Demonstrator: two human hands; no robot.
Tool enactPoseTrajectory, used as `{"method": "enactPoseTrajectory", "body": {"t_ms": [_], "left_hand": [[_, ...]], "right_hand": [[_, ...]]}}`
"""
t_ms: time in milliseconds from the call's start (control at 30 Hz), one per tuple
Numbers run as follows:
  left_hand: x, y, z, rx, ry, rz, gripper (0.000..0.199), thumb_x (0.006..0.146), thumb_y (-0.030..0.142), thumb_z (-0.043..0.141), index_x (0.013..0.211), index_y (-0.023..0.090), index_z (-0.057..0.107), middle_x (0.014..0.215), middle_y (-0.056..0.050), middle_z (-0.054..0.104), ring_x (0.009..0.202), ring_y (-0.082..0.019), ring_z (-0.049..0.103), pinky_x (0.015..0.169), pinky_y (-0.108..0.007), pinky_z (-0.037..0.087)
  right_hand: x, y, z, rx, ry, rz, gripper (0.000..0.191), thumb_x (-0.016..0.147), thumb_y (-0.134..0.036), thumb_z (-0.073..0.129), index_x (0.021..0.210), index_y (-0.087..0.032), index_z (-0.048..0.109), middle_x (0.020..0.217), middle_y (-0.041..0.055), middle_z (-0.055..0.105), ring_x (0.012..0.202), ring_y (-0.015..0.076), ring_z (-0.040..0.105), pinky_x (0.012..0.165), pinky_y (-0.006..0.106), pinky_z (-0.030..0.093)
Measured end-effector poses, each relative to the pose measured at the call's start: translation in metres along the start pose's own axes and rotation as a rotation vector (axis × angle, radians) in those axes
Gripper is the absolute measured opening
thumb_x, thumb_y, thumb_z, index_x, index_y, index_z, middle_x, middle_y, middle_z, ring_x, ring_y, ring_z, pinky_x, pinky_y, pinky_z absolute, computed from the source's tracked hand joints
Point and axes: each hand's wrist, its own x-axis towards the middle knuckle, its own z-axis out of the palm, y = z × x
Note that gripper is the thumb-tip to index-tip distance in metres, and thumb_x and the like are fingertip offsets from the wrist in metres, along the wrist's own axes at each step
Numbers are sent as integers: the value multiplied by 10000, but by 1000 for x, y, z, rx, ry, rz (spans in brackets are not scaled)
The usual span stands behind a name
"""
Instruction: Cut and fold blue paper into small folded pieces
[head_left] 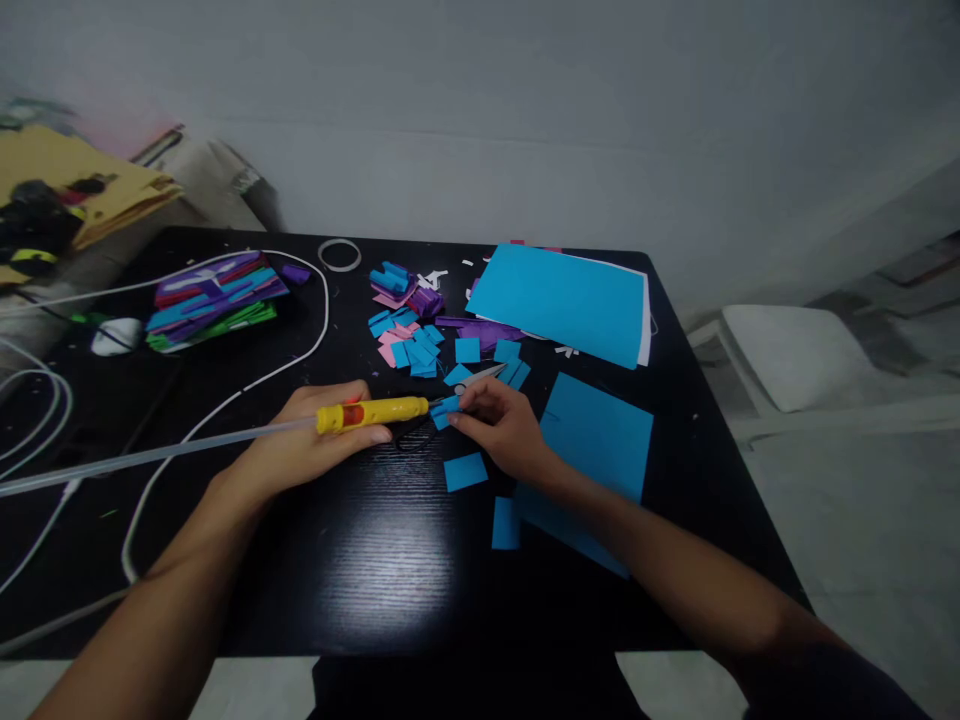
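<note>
My left hand [319, 420] is wrapped round a yellow hot glue gun [375, 412]; a long translucent glue stick [187, 447] runs out of its back to the left. The nozzle touches, or nearly touches, a small blue paper piece [444, 410]. Between thumb and fingers, my right hand [502, 425] pinches that piece. Scissors [484, 377] lie just beyond it, their handles partly hidden under the gun and paper. Two cut blue paper rectangles [466, 472] [506, 524] rest nearer me. Partly under my right forearm is a larger blue sheet [600, 430].
Blue and pink paper scraps [409, 345] are heaped beyond my hands. A stack of blue and white sheets [562, 300] lies at the back right. Folded coloured paper bundles [214, 300] sit at the left, beside a looping white cable [328, 300]. A tape ring [339, 255] lies near the back edge.
</note>
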Motion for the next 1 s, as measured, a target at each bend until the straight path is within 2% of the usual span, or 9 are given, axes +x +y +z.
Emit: {"method": "enactPoseTrajectory", "body": {"t_ms": [233, 500, 633, 767, 833, 900, 1000], "left_hand": [[-1, 1, -2, 2, 24, -28, 399, 883, 505, 682, 662, 213, 526, 582, 48, 495, 495, -112, 453, 494, -239, 353], [-3, -10, 4, 44, 80, 4, 435, 877, 602, 686, 670, 222, 636, 587, 17, 570, 482, -145, 517, 504, -283, 410], [-3, -14, 7, 89, 106, 11, 457, 884, 649, 663, 728, 222, 694, 661, -15, 658, 553, -178, 595, 554, -297, 459], [-2, -8, 4, 74, 66, 12, 457, 905, 619, 645, 679, 225, 604, 598, 17, 571, 509, -151, 534, 533, -283, 415], [-2, -5, 0, 58, 40, -22, 453, 907, 598, 647, 662, 229, 552, 582, 30, 534, 505, -145, 513, 520, -276, 393], [-3, -6, -5, 67, 39, -88, 422, 900, 596, 656, 697, 236, 569, 609, 27, 562, 540, -156, 533, 526, -278, 392], [-4, -11, -14, 139, 105, -179, 373, 894, 612, 644, 807, 250, 623, 698, 3, 616, 625, -190, 577, 570, -296, 416]], "right_hand": [[2, 1, -1, 44, 10, -11, 226, 814, -287, 814, 836, -227, 597, 761, -40, 629, 680, 131, 586, 645, 278, 472], [2, 1, -1, 34, 12, -5, 258, 814, -344, 812, 846, -232, 581, 801, -27, 642, 735, 145, 610, 694, 294, 504], [2, 1, -1, 51, 16, 2, 238, 809, -283, 806, 854, -230, 578, 795, -33, 643, 728, 139, 611, 699, 294, 505], [2, 1, -2, 57, 12, -9, 233, 817, -263, 799, 861, -233, 573, 783, -39, 640, 727, 140, 624, 704, 298, 515], [2, 1, -2, 49, 24, -13, 240, 819, -269, 798, 878, -238, 568, 788, -39, 648, 738, 148, 643, 717, 306, 527], [2, 0, -2, 42, 42, -1, 252, 819, -273, 797, 922, -248, 569, 798, -38, 667, 755, 162, 668, 732, 320, 544], [2, 0, -3, 31, 51, 18, 286, 816, -269, 796, 1032, -262, 608, 790, -38, 690, 756, 182, 691, 745, 350, 565]]}}
